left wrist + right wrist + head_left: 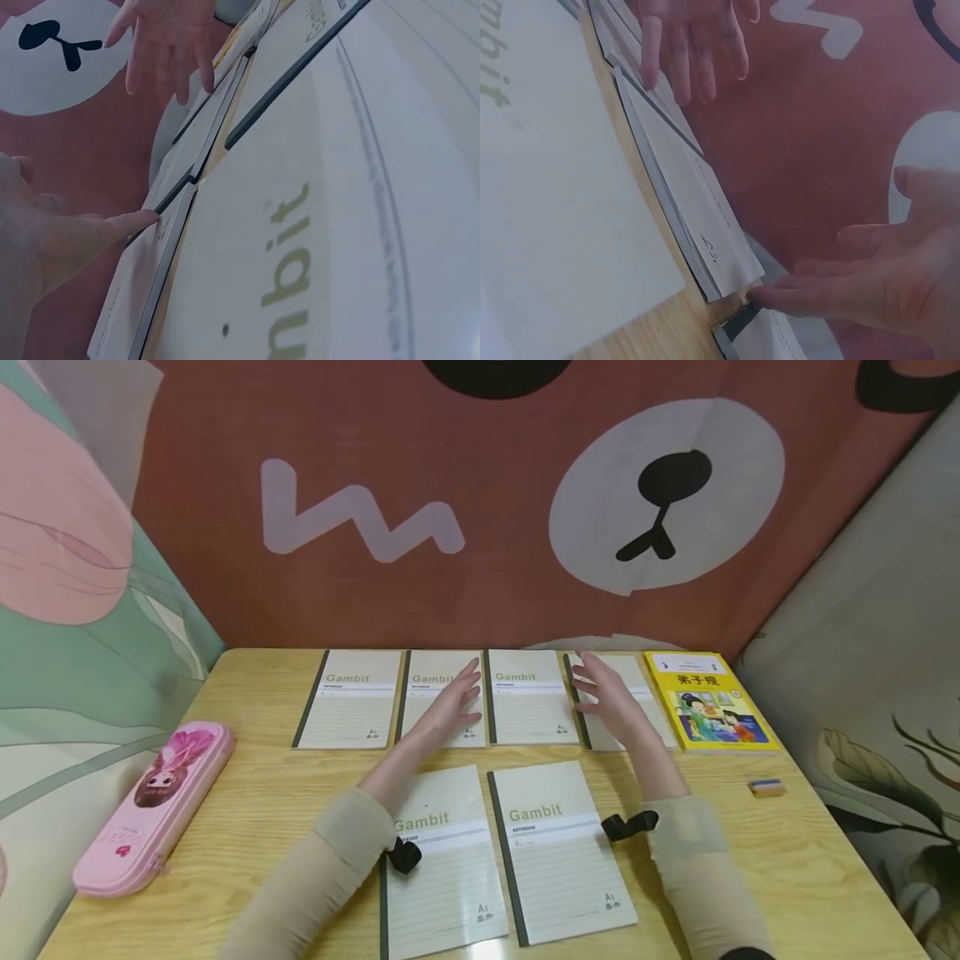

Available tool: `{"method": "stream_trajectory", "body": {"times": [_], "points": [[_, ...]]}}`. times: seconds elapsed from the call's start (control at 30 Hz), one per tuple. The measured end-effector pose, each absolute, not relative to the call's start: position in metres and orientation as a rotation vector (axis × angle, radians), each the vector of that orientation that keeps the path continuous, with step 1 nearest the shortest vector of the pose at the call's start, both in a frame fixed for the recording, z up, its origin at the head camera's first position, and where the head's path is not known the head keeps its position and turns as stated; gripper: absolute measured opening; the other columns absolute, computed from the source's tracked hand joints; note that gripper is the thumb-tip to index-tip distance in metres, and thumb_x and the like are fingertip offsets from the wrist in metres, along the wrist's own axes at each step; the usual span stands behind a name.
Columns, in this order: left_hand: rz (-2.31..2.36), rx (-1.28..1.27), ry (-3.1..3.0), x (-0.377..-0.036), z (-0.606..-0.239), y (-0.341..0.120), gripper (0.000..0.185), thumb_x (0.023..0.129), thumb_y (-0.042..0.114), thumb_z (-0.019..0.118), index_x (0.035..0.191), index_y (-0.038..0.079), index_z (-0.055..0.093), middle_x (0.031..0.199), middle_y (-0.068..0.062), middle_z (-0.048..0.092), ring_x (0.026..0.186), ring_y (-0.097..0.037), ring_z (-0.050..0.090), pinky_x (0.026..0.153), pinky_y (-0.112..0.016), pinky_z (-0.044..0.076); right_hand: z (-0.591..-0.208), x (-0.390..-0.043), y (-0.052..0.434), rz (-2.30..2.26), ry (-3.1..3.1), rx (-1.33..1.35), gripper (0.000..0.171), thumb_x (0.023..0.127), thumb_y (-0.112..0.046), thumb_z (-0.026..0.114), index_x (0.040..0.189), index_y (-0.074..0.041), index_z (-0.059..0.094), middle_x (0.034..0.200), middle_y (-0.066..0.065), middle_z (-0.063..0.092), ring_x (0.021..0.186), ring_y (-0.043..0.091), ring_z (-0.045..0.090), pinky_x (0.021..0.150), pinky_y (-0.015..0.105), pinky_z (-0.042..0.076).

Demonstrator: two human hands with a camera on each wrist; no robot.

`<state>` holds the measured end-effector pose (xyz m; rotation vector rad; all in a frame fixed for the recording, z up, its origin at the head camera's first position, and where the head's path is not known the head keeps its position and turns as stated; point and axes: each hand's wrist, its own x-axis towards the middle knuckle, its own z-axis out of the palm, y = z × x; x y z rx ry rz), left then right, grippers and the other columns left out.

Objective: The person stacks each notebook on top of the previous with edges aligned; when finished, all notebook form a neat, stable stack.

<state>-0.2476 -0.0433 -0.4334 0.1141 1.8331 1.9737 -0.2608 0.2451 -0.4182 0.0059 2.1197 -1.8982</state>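
A Gambit notebook (528, 714) lies between the hands (448, 703) (their fingers extended).

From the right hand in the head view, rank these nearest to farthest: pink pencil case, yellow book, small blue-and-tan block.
1. Yellow book: right end of the back row, to the right of the right hand.
2. Small blue-and-tan block: farther right, nearer the camera.
3. Pink pencil case: far over on the left side.

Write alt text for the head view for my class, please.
A person's left hand and right hand extend over a row of four Gambit notebooks beside a yellow book. Two more notebooks lie nearer, with a pink pencil case at left.
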Motion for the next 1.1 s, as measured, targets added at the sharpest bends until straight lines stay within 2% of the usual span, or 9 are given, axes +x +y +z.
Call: {"method": "stream_trajectory", "body": {"times": [0.23,0.4,0.63,0.7,0.77,0.83,0.9,0.97,1.1], "points": [[2.05,0.102,1.727,-0.248,-0.434,-0.032,0.062,0.111,0.039,0.032,0.167,0.026,0.012,0.176,-0.001,0.003,0.163,-0.029,0.007,0.127,-0.063,0.025,-0.417,-0.257,0.238,-1.824,2.121,0.049,0.075,0.109,-0.055,0.032,0.167,-0.017,0.005,0.173,0.023,0.004,0.16,0.044,0.009,0.126,0.067,0.022],[2.039,0.062,1.75,-0.248,-0.433,-0.026,0.062,0.109,0.04,0.033,0.167,0.025,0.015,0.176,-0.003,0.004,0.163,-0.03,0.007,0.125,-0.065,0.027,-0.416,-0.255,0.237,-1.826,2.083,0.114,0.074,0.109,-0.052,0.035,0.167,-0.017,0.007,0.173,0.022,0.006,0.16,0.042,0.012,0.128,0.065,0.021],[2.183,-0.144,1.625,-0.252,-0.436,-0.031,0.062,0.109,0.034,0.04,0.165,0.014,0.024,0.171,-0.018,0.021,0.158,-0.037,0.025,0.121,-0.059,0.04,-0.418,-0.258,0.244,-1.91,1.993,0.231,0.071,0.11,-0.043,0.04,0.167,-0.011,0.012,0.171,0.022,0.016,0.156,0.037,0.028,0.127,0.055,0.031],[2.192,-0.186,1.596,-0.254,-0.438,-0.033,0.062,0.108,0.029,0.045,0.164,0.01,0.024,0.167,-0.021,0.03,0.154,-0.038,0.035,0.121,-0.053,0.043,-0.42,-0.258,0.246,-1.917,1.988,0.247,0.068,0.11,-0.037,0.041,0.166,-0.008,0.015,0.167,0.023,0.028,0.145,0.03,0.045,0.12,0.045,0.043],[2.162,-0.201,1.604,-0.257,-0.439,-0.034,0.065,0.107,0.021,0.051,0.163,0.007,0.024,0.165,-0.021,0.035,0.149,-0.036,0.042,0.12,-0.047,0.045,-0.422,-0.259,0.247,-1.924,1.98,0.255,0.065,0.111,-0.03,0.043,0.165,-0.005,0.017,0.153,0.02,0.046,0.123,0.019,0.059,0.105,0.034,0.053],[2.122,-0.195,1.629,-0.26,-0.44,-0.034,0.069,0.104,0.011,0.057,0.164,0.006,0.023,0.162,-0.019,0.039,0.146,-0.033,0.047,0.119,-0.042,0.047,-0.424,-0.26,0.248,-1.95,1.954,0.259,0.062,0.11,-0.02,0.045,0.163,-0.001,0.02,0.132,0.008,0.061,0.103,0.007,0.062,0.089,0.024,0.055],[2.075,-0.174,1.68,-0.262,-0.441,-0.033,0.075,0.099,0.002,0.063,0.163,0.004,0.023,0.161,-0.017,0.041,0.144,-0.031,0.05,0.116,-0.038,0.049,-0.426,-0.26,0.249,-1.984,1.931,0.259,0.061,0.108,-0.011,0.047,0.162,0.002,0.022,0.114,-0.005,0.066,0.09,0.0,0.063,0.08,0.019,0.055],[2.042,-0.162,1.728,-0.264,-0.441,-0.032,0.079,0.095,-0.004,0.066,0.163,0.003,0.025,0.159,-0.016,0.043,0.143,-0.03,0.052,0.114,-0.036,0.052,-0.428,-0.26,0.249,-2.014,1.915,0.246,0.061,0.106,-0.004,0.049,0.161,0.004,0.023,0.104,-0.011,0.066,0.085,-0.001,0.063,0.077,0.017,0.056],[2.033,-0.163,1.763,-0.265,-0.441,-0.033,0.078,0.091,-0.007,0.069,0.16,0.002,0.033,0.152,-0.016,0.05,0.139,-0.029,0.054,0.111,-0.034,0.053,-0.428,-0.259,0.247,-2.059,1.901,0.239,0.061,0.103,0.003,0.051,0.16,0.003,0.029,0.105,-0.01,0.064,0.087,0.0,0.065,0.076,0.016,0.056]]}}
